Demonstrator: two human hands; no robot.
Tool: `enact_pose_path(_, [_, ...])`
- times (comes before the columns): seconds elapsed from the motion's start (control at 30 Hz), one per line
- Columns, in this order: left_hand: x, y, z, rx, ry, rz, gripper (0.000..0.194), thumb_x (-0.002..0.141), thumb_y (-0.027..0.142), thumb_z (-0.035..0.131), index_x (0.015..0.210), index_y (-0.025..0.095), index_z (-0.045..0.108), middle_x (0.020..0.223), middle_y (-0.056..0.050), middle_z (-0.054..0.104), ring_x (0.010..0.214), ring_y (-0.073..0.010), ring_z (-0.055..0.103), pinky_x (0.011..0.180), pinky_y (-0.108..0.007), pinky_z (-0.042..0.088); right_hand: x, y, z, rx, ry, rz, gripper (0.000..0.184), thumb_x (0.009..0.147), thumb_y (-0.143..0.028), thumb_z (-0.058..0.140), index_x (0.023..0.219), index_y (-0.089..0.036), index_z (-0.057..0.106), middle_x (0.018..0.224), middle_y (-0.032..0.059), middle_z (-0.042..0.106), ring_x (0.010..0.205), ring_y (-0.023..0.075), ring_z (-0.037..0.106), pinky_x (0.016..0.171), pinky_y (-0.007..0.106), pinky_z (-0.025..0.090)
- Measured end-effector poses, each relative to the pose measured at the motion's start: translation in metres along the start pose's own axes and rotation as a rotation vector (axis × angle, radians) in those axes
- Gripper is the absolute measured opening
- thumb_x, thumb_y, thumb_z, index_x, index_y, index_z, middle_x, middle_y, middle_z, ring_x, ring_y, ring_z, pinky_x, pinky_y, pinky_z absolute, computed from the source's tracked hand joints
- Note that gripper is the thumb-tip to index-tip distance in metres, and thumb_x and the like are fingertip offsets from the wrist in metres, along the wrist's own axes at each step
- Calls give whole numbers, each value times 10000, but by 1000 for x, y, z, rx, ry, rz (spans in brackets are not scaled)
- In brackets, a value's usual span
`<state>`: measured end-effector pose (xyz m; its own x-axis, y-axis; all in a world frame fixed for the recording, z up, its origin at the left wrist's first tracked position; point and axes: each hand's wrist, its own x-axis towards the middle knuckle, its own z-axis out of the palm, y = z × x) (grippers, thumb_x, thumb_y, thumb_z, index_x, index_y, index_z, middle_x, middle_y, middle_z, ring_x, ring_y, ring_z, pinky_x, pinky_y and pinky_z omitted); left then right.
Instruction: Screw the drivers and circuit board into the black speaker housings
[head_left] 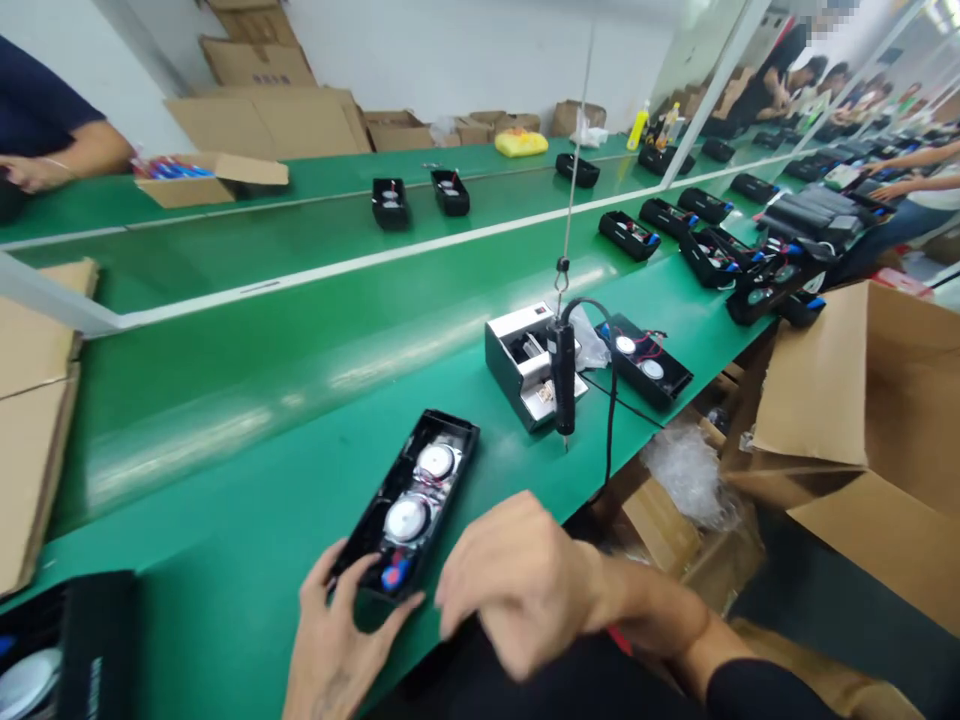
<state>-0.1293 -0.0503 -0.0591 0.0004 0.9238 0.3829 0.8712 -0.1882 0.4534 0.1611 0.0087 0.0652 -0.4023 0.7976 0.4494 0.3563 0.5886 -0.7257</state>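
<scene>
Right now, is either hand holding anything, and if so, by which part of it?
The left hand holds the black open casing by its near end; the right hand, blurred, seems to hold nothing.

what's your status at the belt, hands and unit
Left hand gripping near end of black open case, two round discs inside. Right hand blurred beside it, holding nothing. Hanging electric screwdriver ahead, apart from the case.

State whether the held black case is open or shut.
Open: the black case has no lid on, exposing two round white discs and wiring.
</scene>
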Motion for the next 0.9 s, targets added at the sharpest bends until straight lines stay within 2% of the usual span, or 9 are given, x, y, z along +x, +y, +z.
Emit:
enact_pose_path(0.07, [-9,-24,-6,62,-28,126,314,941,469,659,1220,333,712,1480,-102,589,1192,-355,707,908,-552,676,9,28,3,87,22,47,327,786,-73,487,693,-244,749,713,-34,792,685,119,765,696,196,590])
enact_pose_path(0.13, [-11,-40,-13,110,-17,205,263,956,364,637,1199,348,737,1431,-93,632,1173,-327,723,884,-486,683,6,57,7,139,114,199,341,753,-45,453,637,-227,717,655,-19,773,611,126,734,655,204,564])
enact_pose_path(0.23, [4,-47,-18,129,54,248,223,918,314,703,1130,351,764,1437,-101,623,1283,-362,672,953,-526,664,-15,95,15,92,231,336,340,753,-36,429,583,-210,667,570,9,723,536,155,693,587,235,517])
enact_pose_path(0.3, [25,-43,-13,94,88,240,175,918,297,714,1074,349,773,1463,-93,605,1352,-372,632,1026,-572,631,-29,112,22,67,273,391,341,751,-38,422,553,-210,640,537,13,698,511,160,674,564,240,488])
enact_pose_path(0.43, [94,-33,23,-39,117,144,97,928,383,724,910,297,764,1459,-71,592,1339,-355,639,1100,-594,585,-41,129,38,63,251,423,327,740,-54,428,554,-210,646,527,9,687,513,165,671,580,244,474])
enact_pose_path(0.6, [215,-27,79,-65,101,83,214,880,421,785,874,222,707,1513,-90,563,1271,-310,669,1046,-471,612,-41,139,52,58,227,455,324,753,-68,421,579,-215,653,544,7,688,546,178,683,615,263,467])
enact_pose_path(0.67, [260,-25,95,-57,113,47,221,905,396,781,967,196,709,1545,-113,551,1334,-319,626,1074,-491,586,-42,144,56,56,229,455,323,755,-75,420,577,-221,646,545,6,690,551,182,687,626,266,474])
enact_pose_path(0.77, [311,-21,109,-46,140,-18,361,976,405,737,1250,177,677,1496,-127,594,1320,-306,621,1071,-538,570,-44,154,63,54,233,446,300,742,-92,432,579,-228,644,547,6,700,547,191,692,625,269,483])
enact_pose_path(0.9, [345,-15,114,-43,172,-92,437,1008,428,706,1372,199,630,1418,-115,641,1225,-277,668,1019,-515,599,-46,164,69,56,232,435,276,730,-118,447,579,-234,646,549,15,705,553,204,699,626,279,495])
